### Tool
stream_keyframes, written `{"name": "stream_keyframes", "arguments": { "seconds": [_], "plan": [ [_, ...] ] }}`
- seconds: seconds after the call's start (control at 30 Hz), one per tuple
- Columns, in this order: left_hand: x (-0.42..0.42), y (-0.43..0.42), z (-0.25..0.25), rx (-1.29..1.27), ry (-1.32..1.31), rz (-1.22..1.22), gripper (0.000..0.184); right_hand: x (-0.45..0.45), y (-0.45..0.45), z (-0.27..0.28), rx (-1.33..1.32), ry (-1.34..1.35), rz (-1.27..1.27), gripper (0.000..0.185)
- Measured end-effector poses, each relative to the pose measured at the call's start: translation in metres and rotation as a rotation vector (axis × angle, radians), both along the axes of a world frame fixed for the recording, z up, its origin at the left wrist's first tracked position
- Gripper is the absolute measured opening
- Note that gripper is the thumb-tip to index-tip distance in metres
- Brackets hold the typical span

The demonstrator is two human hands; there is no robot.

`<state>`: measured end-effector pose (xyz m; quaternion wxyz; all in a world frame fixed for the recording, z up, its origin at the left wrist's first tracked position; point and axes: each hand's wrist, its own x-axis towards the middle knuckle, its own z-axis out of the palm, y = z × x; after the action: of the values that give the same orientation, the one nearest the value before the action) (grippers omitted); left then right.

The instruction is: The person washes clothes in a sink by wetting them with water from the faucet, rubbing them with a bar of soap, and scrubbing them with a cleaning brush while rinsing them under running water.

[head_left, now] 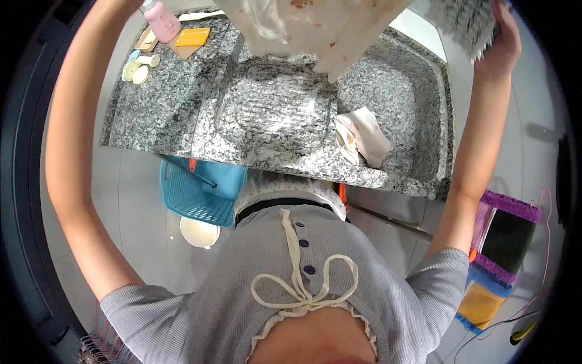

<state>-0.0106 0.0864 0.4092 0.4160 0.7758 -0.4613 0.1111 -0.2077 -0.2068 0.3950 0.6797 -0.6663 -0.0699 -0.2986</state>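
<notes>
A pale, wet-looking cloth with small reddish marks (309,27) hangs at the top centre above the stone sink. My left hand (126,5) is raised at the upper left, near a pink bottle; the top edge cuts off its fingers. At the upper right my right hand (504,45) is raised with its fingers curled round the edge of a grey fluffy cloth (464,25). A crumpled whitish cloth (368,138) lies in the right basin, touching neither hand. Beside that basin is the ribbed washing surface (273,112).
On the left counter are the pink bottle (162,23), a yellow block (193,37) and small round lids (140,75). Below stand a blue basket (197,197) and a white bowl (199,232). Purple-edged (509,233) and blue-edged (485,300) pieces lie at the right.
</notes>
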Motion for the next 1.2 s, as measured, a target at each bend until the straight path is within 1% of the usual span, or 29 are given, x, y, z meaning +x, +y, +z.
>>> {"name": "stream_keyframes", "arguments": {
  "seconds": [0.07, 0.1, 0.13, 0.17, 0.23, 0.27, 0.3, 0.33, 0.37, 0.4, 0.43, 0.47, 0.5, 0.6, 0.7, 0.73, 0.8, 0.87, 0.9, 0.93, 1.0, 1.1, 1.17, 1.2],
  "plan": [
    [-0.01, 0.013, -0.023, -0.007, 0.149, -0.062, 0.013, -0.015, 0.006, -0.024, 0.05, 0.061, 0.045, 0.048],
    [-0.017, 0.018, -0.031, 0.111, 0.335, 0.068, 0.018, -0.019, 0.0, -0.044, 0.057, 0.127, 0.133, 0.054],
    [0.034, 0.044, -0.08, 0.092, 0.325, -0.17, 0.019, -0.023, -0.006, -0.063, 0.06, 0.197, 0.218, 0.061],
    [0.004, 0.042, -0.094, 0.177, 0.247, -0.139, 0.015, -0.027, -0.012, -0.083, 0.059, 0.269, 0.299, 0.068],
    [-0.011, 0.055, -0.149, 0.301, 0.455, -0.128, 0.014, -0.031, -0.005, -0.127, 0.072, 0.48, 0.421, 0.074],
    [-0.02, 0.06, -0.176, 0.31, 0.456, -0.119, 0.013, -0.031, 0.005, -0.148, 0.101, 0.613, 0.468, 0.078],
    [-0.027, 0.067, -0.201, 0.386, 0.537, -0.107, 0.015, -0.033, 0.017, -0.167, 0.144, 0.741, 0.503, 0.082],
    [-0.031, 0.074, -0.222, 0.523, 0.58, -0.098, 0.019, -0.034, 0.03, -0.185, 0.186, 0.846, 0.522, 0.086],
    [-0.04, 0.076, -0.239, 0.606, 0.685, -0.088, 0.022, -0.036, 0.043, -0.2, 0.237, 0.928, 0.522, 0.09],
    [-0.052, 0.077, -0.25, 0.634, 0.666, -0.068, 0.025, -0.037, 0.058, -0.209, 0.251, 0.944, 0.485, 0.08],
    [-0.056, 0.08, -0.28, 0.623, 0.686, -0.083, 0.026, -0.038, 0.067, -0.224, 0.267, 1.017, 0.417, 0.07],
    [-0.063, 0.079, -0.301, 0.583, 0.633, -0.065, 0.024, -0.038, 0.081, -0.232, 0.362, 1.049, 0.355, 0.067],
    [-0.07, 0.073, -0.307, 0.541, 0.579, -0.046, 0.023, -0.036, 0.092, -0.238, 0.455, 1.078, 0.293, 0.063],
    [-0.072, 0.047, -0.309, 0.546, 0.673, 0.023, 0.021, -0.028, 0.104, -0.26, 0.67, 1.076, 0.283, 0.059],
    [-0.063, 0.015, -0.335, 0.455, 0.618, -0.065, 0.019, -0.009, 0.109, -0.26, 0.79, 1.067, 0.194, 0.037],
    [-0.062, 0.004, -0.34, 0.48, 0.605, -0.061, 0.019, -0.001, 0.11, -0.275, 0.803, 1.037, 0.136, 0.034],
    [-0.059, -0.018, -0.346, 0.529, 0.577, -0.054, 0.019, 0.016, 0.107, -0.289, 0.796, 0.962, 0.102, 0.035],
    [-0.049, -0.033, -0.368, 0.521, 0.406, -0.026, 0.018, 0.034, 0.101, -0.311, 0.767, 0.891, 0.024, 0.035],
    [-0.045, -0.038, -0.375, 0.519, 0.324, -0.011, 0.017, 0.044, 0.096, -0.318, 0.773, 0.852, 0.056, 0.036],
    [-0.039, -0.041, -0.382, 0.515, 0.278, 0.029, 0.017, 0.05, 0.091, -0.322, 0.753, 0.857, 0.026, 0.04],
    [-0.021, -0.053, -0.388, 0.496, 0.173, 0.105, 0.017, 0.069, 0.088, -0.314, 0.702, 0.858, -0.025, 0.048],
    [0.004, -0.07, -0.399, 0.352, 0.053, 0.141, 0.016, 0.091, 0.076, -0.311, 0.629, 0.876, -0.06, 0.057],
    [0.024, -0.083, -0.409, 0.227, 0.021, 0.114, 0.014, 0.106, 0.066, -0.31, 0.6, 0.91, -0.05, 0.062],
    [0.036, -0.091, -0.415, 0.163, 0.003, 0.099, 0.013, 0.117, 0.062, -0.319, 0.68, 0.818, -0.078, 0.047]
  ]
}}
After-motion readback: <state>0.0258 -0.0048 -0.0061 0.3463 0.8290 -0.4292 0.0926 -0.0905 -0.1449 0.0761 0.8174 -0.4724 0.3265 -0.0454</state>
